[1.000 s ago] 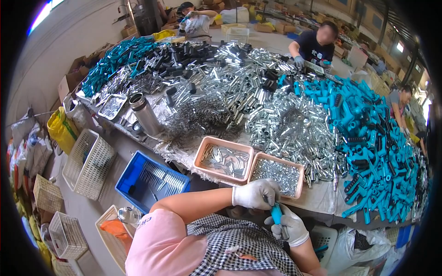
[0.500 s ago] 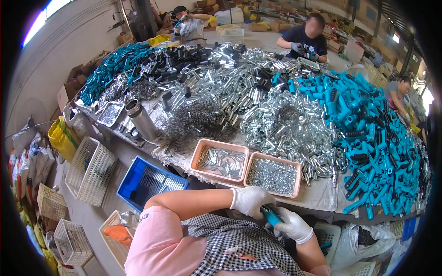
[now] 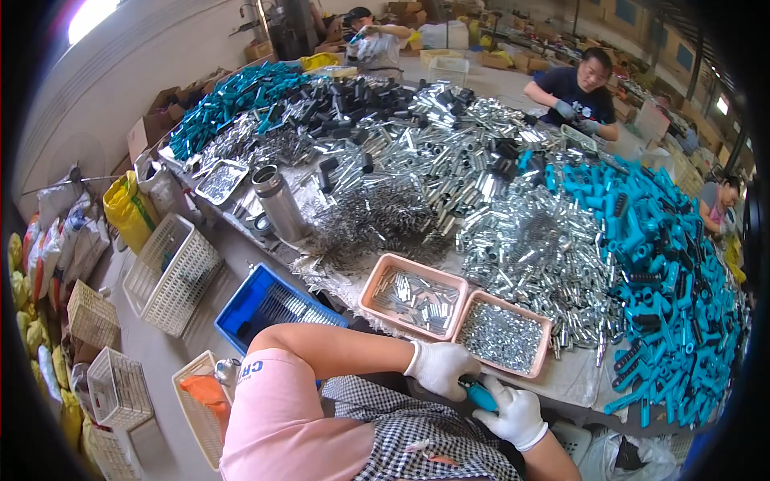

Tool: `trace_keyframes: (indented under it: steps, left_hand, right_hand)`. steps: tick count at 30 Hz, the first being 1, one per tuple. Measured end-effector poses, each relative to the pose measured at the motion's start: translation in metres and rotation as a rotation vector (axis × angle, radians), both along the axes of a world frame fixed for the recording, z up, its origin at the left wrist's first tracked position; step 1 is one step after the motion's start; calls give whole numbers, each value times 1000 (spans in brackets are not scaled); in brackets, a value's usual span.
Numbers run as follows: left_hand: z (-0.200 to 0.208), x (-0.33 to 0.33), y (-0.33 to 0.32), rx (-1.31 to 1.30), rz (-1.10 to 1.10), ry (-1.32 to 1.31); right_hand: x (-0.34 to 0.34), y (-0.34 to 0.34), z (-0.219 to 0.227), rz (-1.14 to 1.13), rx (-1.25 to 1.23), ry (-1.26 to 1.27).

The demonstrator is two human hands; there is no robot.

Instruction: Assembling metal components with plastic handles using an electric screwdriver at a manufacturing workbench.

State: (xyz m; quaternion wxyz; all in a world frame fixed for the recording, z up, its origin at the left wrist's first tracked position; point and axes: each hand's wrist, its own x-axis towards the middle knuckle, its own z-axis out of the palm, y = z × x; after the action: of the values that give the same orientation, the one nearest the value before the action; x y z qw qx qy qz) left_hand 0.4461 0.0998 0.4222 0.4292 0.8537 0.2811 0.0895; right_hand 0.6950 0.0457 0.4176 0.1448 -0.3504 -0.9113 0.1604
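Both my hands wear white knit gloves and meet in front of my apron, near the table's front edge. Between them is a teal handle piece with a dark end (image 3: pixel 479 396), much like those heaped at the right. My left hand (image 3: pixel 439 369) is closed round its dark end, which the fingers partly cover. My right hand (image 3: pixel 514 414) grips the teal body from the other side. Just beyond the hands stand a pink tray of small metal pieces (image 3: pixel 550 323) and a pink tray of short metal pins (image 3: pixel 417 266).
Teal handles (image 3: pixel 670 280), shiny metal tubes (image 3: pixel 537 256) and dark springs (image 3: pixel 373 212) cover the table. A steel flask (image 3: pixel 279 203) stands at the left. A blue crate (image 3: pixel 241 301) and white baskets (image 3: pixel 172 272) are below it. Co-workers (image 3: pixel 577 96) handle parts across the table.
The whole view has shifted and tilted slightly, so the table appears farther right. Both hands keep hold of the teal handle, which now sits a little lower in view.
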Motion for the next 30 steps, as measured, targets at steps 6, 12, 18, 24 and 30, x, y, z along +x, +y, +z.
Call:
trace_keyframes:
  steps: [6, 12, 18, 24, 30]
  left_hand:
    - [33, -29, 25, 268, 66, 61]
    - [73, -159, 178, 573, 1135, 186]
    - [-8, -351, 309, 132, 1574, 620]
    - [-69, -422, 299, 202, 1580, 778]
    - [15, -358, 275, 266, 1589, -309]
  right_hand:
    - [-28, 39, -1, 71, -997, 439]
    - [-35, 45, -13, -255, -1360, 1159]
    - [-28, 46, -11, -434, -1385, 1346]
    - [-27, 39, -19, -430, -1459, 1362]
    - [-36, 28, -15, -254, -1608, 1355]
